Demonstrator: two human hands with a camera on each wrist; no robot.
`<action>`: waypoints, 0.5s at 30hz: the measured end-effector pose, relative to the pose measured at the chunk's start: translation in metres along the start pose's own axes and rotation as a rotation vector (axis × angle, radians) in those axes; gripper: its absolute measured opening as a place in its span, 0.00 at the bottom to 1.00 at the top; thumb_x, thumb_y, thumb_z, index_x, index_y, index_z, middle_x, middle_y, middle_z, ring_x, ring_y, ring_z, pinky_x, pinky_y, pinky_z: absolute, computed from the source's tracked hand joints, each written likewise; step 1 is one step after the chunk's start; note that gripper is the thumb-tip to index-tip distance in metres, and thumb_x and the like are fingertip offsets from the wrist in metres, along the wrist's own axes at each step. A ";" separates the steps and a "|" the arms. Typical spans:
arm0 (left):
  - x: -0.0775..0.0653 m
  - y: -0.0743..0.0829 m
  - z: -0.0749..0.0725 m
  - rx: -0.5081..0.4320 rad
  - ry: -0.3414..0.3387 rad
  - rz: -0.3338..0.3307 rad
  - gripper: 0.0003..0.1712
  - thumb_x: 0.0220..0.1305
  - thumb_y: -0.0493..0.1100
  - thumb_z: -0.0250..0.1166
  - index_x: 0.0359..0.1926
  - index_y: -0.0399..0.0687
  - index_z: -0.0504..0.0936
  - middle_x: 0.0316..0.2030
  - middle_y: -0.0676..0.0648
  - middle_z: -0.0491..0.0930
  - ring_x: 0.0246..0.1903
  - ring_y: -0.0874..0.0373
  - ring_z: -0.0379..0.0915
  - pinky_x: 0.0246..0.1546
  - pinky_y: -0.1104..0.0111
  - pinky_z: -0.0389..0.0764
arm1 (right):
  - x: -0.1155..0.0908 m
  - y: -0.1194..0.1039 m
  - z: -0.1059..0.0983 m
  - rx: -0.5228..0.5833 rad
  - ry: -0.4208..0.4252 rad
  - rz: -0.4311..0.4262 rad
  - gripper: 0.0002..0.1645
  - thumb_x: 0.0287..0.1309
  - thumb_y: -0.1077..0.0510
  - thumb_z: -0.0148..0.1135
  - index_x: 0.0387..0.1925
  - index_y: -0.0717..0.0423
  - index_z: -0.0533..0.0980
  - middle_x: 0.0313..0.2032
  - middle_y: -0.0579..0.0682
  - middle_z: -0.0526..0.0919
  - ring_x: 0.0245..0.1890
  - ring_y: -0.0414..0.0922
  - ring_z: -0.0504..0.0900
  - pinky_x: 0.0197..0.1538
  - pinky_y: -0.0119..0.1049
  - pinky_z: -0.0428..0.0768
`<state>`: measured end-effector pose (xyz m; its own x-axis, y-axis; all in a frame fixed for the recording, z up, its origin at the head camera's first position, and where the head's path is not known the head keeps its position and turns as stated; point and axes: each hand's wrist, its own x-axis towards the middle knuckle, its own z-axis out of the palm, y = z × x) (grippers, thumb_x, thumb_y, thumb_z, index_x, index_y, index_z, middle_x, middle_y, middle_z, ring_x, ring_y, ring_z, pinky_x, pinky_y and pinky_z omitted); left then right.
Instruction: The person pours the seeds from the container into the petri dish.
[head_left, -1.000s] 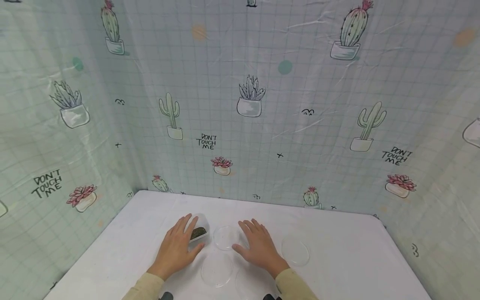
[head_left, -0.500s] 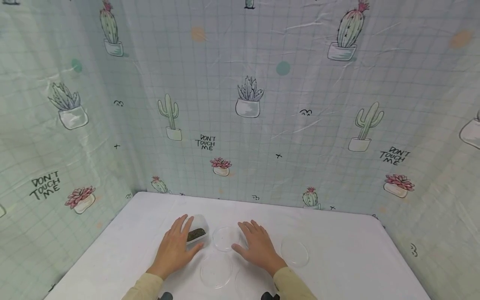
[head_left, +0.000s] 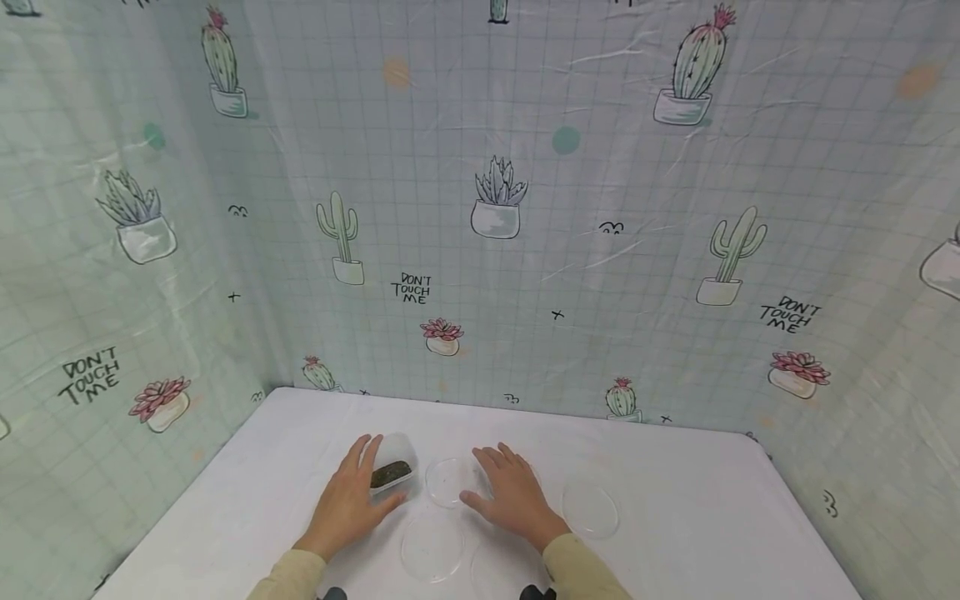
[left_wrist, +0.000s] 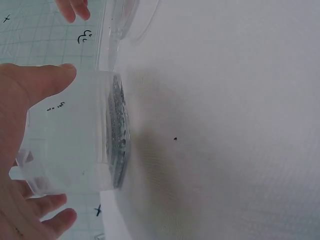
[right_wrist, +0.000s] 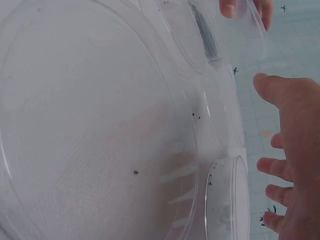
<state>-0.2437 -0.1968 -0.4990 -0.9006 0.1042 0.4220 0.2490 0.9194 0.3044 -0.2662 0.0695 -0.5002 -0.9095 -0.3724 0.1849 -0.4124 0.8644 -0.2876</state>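
Note:
My left hand (head_left: 347,508) is by a clear plastic tub (head_left: 397,447) with a layer of small dark grains (head_left: 392,474) at its bottom. Thumb and fingers lie spread around the tub's near and left sides; in the left wrist view the thumb (left_wrist: 52,80) overlaps its wall, though contact is hard to judge. My right hand (head_left: 516,498) hovers with loose, spread fingers among clear round petri dishes, holding nothing. One dish (head_left: 444,483) lies between the hands, another (head_left: 432,547) nearer me. Dark specks (right_wrist: 135,172) show in the right wrist view.
Right of the right hand lies another petri dish (head_left: 590,507); one more (head_left: 491,571) is partly hidden under the right forearm. A white cloth covers the table (head_left: 690,517). Cactus-print curtains (head_left: 555,250) stand behind and at both sides.
My left hand's fingers have shifted slightly left, uncovering more of the tub and its dark grains. The right hand has barely moved. The head view has tilted a little.

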 end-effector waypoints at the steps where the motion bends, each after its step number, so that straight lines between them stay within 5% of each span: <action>1: 0.000 0.000 0.000 -0.010 -0.006 -0.006 0.56 0.42 0.64 0.69 0.67 0.45 0.55 0.64 0.37 0.58 0.57 0.41 0.65 0.48 0.46 0.74 | 0.000 0.000 0.000 0.004 -0.003 0.001 0.42 0.53 0.30 0.50 0.64 0.47 0.61 0.63 0.49 0.66 0.67 0.54 0.58 0.66 0.56 0.58; 15: 0.001 -0.001 0.003 -0.139 -0.074 -0.081 0.60 0.40 0.59 0.72 0.69 0.45 0.50 0.60 0.37 0.57 0.52 0.42 0.70 0.50 0.50 0.75 | 0.004 0.003 0.009 -0.008 0.005 -0.003 0.42 0.53 0.30 0.50 0.63 0.47 0.63 0.63 0.48 0.68 0.67 0.53 0.59 0.66 0.53 0.60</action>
<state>-0.2457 -0.1969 -0.5021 -0.9421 0.0645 0.3292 0.2173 0.8651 0.4521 -0.2718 0.0673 -0.5083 -0.9078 -0.3736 0.1903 -0.4149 0.8660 -0.2792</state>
